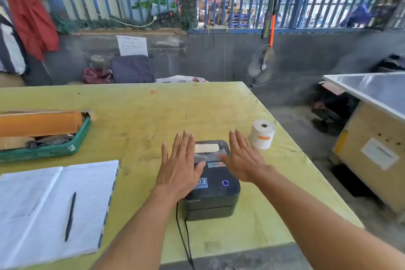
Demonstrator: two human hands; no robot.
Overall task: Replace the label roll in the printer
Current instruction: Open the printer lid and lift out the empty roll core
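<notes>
A small black label printer (215,190) sits closed on the yellow-green table, with a lit blue ring on its lid and cables running toward me. My left hand (180,164) lies over the printer's left side, fingers straight and spread. My right hand (243,158) hovers over the printer's right side, fingers also straight. Neither hand holds anything. A white label roll (262,133) with an orange tape strip stands on end just right of the printer, beyond my right hand.
An open lined notebook (50,208) with a black pen (70,217) lies at the front left. A green basket (48,149) with cardboard boxes sits at the left. The table edge (306,155) runs diagonally on the right, with a fan and crates past it.
</notes>
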